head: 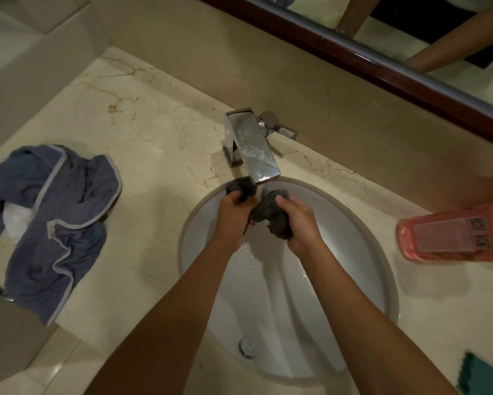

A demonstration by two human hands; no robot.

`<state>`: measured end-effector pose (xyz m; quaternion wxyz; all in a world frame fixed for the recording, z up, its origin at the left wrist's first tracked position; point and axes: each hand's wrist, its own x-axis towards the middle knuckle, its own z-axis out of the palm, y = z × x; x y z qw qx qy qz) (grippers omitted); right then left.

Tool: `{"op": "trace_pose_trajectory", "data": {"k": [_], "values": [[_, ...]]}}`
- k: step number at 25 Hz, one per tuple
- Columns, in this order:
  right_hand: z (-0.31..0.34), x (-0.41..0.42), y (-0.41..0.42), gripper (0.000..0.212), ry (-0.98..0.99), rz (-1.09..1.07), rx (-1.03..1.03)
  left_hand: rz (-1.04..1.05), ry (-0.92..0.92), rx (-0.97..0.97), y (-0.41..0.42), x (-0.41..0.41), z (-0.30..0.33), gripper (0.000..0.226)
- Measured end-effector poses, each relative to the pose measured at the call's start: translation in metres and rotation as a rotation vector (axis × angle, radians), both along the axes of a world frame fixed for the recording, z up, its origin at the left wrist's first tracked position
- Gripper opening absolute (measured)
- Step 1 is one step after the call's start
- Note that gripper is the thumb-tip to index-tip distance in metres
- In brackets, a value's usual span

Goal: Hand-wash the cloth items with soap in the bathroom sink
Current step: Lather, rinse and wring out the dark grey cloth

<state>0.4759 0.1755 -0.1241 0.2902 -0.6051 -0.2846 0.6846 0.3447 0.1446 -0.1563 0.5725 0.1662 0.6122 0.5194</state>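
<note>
A small dark grey wet cloth point(268, 213) is bunched up under the spout of the chrome faucet point(254, 143), over the back of the white oval sink point(353, 252). My left hand point(234, 215) grips its left end, with fingers curled round the fabric. My right hand point(299, 220) grips the right part of the same cloth. Both hands are close together above the basin. A pink bottle of liquid soap point(453, 235) lies on its side on the counter to the right of the sink.
A blue-grey garment with pale trim point(57, 223) lies crumpled on the marble counter point(154, 132) at the left, over something white. A teal cloth corner point(485, 374) shows at the lower right. The drain plug point(247, 347) sits at the sink's near side. A mirror point(410, 38) runs along the back wall.
</note>
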Motion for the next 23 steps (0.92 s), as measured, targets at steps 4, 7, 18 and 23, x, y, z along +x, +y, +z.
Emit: {"op": "trace_pose_trajectory", "data": {"k": [4, 7, 18, 23], "values": [[-0.003, 0.0, 0.004, 0.019, 0.114, -0.157, 0.057, 0.086, 0.003, -0.033, 0.003, 0.001, -0.001, 0.008], [-0.003, 0.0, 0.006, 0.031, 0.182, -0.135, 0.093, 0.051, -0.05, 0.029, 0.002, 0.0, -0.005, 0.02], [-0.001, -0.006, -0.009, 0.038, 0.167, -0.169, 0.047, 0.079, -0.121, 0.046, 0.0, 0.014, -0.005, 0.027], [-0.002, -0.012, -0.015, 0.025, 0.084, -0.163, 0.04, 0.13, -0.041, 0.039, 0.002, 0.018, 0.001, 0.029]]}}
